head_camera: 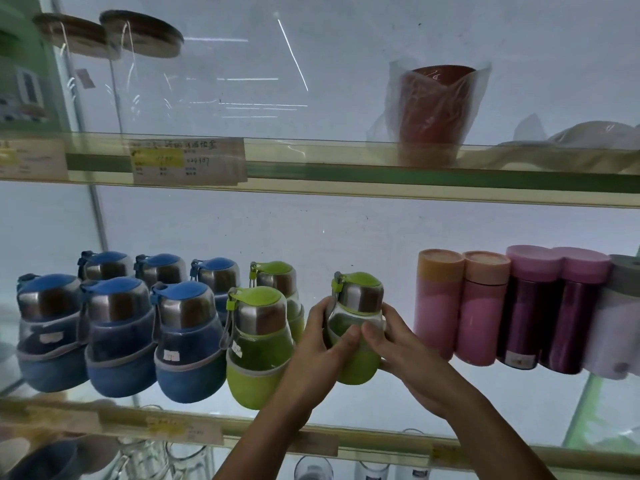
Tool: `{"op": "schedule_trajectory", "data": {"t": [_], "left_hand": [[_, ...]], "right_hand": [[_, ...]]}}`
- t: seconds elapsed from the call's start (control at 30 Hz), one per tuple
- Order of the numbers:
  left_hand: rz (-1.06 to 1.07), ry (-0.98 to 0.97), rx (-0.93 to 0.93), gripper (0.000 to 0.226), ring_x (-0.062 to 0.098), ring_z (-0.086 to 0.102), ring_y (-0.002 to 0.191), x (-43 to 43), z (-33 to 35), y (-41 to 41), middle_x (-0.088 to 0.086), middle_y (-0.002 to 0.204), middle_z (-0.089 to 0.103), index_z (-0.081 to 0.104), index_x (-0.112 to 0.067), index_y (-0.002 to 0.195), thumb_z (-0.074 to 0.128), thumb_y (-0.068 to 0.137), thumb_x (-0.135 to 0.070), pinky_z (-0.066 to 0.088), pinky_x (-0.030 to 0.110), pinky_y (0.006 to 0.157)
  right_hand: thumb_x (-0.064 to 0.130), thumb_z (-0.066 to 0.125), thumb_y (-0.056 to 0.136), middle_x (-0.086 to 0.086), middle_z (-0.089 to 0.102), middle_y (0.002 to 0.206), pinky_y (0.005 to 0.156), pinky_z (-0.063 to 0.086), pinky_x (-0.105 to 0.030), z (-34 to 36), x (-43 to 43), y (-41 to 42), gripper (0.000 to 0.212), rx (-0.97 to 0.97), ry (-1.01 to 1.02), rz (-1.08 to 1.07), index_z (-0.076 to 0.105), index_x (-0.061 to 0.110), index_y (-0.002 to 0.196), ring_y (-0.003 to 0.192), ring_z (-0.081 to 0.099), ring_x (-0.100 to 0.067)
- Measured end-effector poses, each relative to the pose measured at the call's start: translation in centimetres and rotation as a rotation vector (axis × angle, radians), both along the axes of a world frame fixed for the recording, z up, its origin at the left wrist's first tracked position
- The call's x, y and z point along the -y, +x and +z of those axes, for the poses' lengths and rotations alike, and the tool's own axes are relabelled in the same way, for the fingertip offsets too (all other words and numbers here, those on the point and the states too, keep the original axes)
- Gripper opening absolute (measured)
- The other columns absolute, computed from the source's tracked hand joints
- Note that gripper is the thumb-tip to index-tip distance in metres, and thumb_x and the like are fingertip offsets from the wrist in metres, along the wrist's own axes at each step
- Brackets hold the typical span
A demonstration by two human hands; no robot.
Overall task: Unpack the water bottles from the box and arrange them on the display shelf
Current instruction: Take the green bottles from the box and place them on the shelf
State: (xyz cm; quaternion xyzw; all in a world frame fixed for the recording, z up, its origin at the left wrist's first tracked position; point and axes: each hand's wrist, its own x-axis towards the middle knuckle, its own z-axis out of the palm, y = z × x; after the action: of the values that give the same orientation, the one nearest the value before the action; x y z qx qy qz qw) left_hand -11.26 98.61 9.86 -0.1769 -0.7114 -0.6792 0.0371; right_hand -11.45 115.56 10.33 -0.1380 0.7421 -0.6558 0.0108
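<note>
A green water bottle (356, 306) with a steel cap and green lid stands on the glass display shelf (450, 403), between both my hands. My left hand (322, 344) grips its left side and my right hand (391, 341) grips its right side, thumbs meeting on the front. Left of it stand two more green bottles (258, 344), one behind the other. Further left, several blue bottles (121, 334) in blue sleeves fill two rows. The box is out of view.
Pink, maroon and pale flasks (485, 306) line the shelf to the right. The upper shelf (346, 178) holds a red cup in plastic wrap (433, 112), glass jars with wooden lids (138, 36) and price labels. Glassware shows below the shelf edge.
</note>
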Motion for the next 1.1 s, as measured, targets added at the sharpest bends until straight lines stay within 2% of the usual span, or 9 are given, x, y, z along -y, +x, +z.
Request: {"op": "schedule_trajectory", "data": {"t": [0.1,0.2,0.27,0.4,0.57,0.7,0.9,1.0,1.1], "left_hand": [[0.024,-0.005,0.013,0.067,-0.004,0.057,0.12,-0.1,-0.2,-0.2,-0.023,0.138,0.053,0.03,-0.045,0.15,0.066,0.094,-0.042,0.048,0.014,0.09],[0.04,-0.024,0.043,0.079,0.007,0.048,0.128,-0.2,-0.4,-0.2,-0.015,0.144,0.045,0.013,-0.046,0.155,0.064,0.094,-0.047,0.04,0.025,0.098],[0.033,-0.019,0.054,0.08,0.011,0.047,0.132,-0.2,-0.5,-0.2,-0.01,0.151,0.044,0.013,-0.046,0.156,0.064,0.094,-0.047,0.04,0.028,0.1],[0.03,-0.011,0.066,0.079,0.014,0.044,0.14,-0.2,-1.0,-0.2,-0.003,0.159,0.04,0.014,-0.044,0.157,0.062,0.095,-0.047,0.039,0.028,0.103],[0.09,-0.137,-0.009,0.07,0.015,0.038,0.146,-0.6,-1.4,0.1,-0.005,0.162,0.033,0.008,-0.038,0.158,0.049,0.102,-0.047,0.037,0.033,0.115],[0.142,-0.207,-0.046,0.067,0.014,0.036,0.146,-0.9,-1.7,0.2,-0.004,0.163,0.033,0.006,-0.035,0.16,0.042,0.104,-0.047,0.034,0.035,0.119],[0.184,-0.244,-0.05,0.07,0.017,0.034,0.148,-1.1,-1.7,0.1,-0.001,0.164,0.03,0.004,-0.029,0.161,0.039,0.104,-0.049,0.034,0.038,0.12],[0.201,-0.264,-0.02,0.073,0.02,0.031,0.15,-1.2,-1.8,-0.2,0.002,0.165,0.028,0.0,-0.023,0.162,0.039,0.106,-0.046,0.031,0.042,0.122],[0.222,-0.278,0.017,0.071,0.023,0.036,0.147,-1.1,-2.1,-0.6,0.006,0.163,0.032,0.004,-0.018,0.162,0.042,0.106,-0.042,0.034,0.043,0.119]], "right_hand": [[0.056,0.064,0.089,0.012,0.063,0.141,0.113,0.047,-0.045,-0.3,-0.2,-0.2,0.063,-0.001,0.028,-0.021,0.043,0.042,0.147,0.131,0.06,-0.01],[0.079,0.07,0.075,0.014,0.056,0.148,0.117,0.043,-0.049,-0.9,-0.5,-0.6,0.08,-0.017,0.076,-0.054,0.04,0.056,0.146,0.138,0.052,-0.012],[0.082,0.07,0.07,0.015,0.054,0.149,0.117,0.042,-0.047,-1.2,-0.7,-0.9,0.084,-0.026,0.095,-0.071,0.038,0.059,0.145,0.14,0.05,-0.011],[0.068,0.065,0.082,0.018,0.054,0.148,0.11,0.044,-0.034,-1.5,-0.4,-0.8,0.074,-0.023,0.118,-0.109,0.034,0.057,0.148,0.137,0.052,-0.007],[0.066,0.062,0.081,0.023,0.052,0.146,0.109,0.043,-0.033,-1.6,0.0,-0.3,0.077,-0.035,0.149,-0.148,0.03,0.055,0.15,0.134,0.053,-0.005],[0.051,0.063,0.096,0.026,0.054,0.143,0.101,0.043,-0.028,-1.6,-0.3,-0.1,0.068,0.004,0.217,-0.119,0.024,0.053,0.153,0.132,0.053,-0.002],[0.028,0.075,0.094,0.026,0.06,0.135,0.086,0.049,-0.008,-1.3,-0.8,-0.1,0.083,0.025,0.335,-0.046,0.019,0.056,0.149,0.117,0.059,0.012],[0.03,0.074,0.095,0.024,0.06,0.133,0.087,0.049,-0.015,-0.9,-0.5,-0.5,0.086,0.015,0.37,-0.064,0.016,0.051,0.155,0.12,0.06,0.002],[0.039,0.073,0.094,0.02,0.06,0.132,0.096,0.052,-0.029,-0.6,0.0,-1.0,0.087,0.005,0.413,-0.095,0.012,0.051,0.155,0.119,0.063,-0.009]]}}
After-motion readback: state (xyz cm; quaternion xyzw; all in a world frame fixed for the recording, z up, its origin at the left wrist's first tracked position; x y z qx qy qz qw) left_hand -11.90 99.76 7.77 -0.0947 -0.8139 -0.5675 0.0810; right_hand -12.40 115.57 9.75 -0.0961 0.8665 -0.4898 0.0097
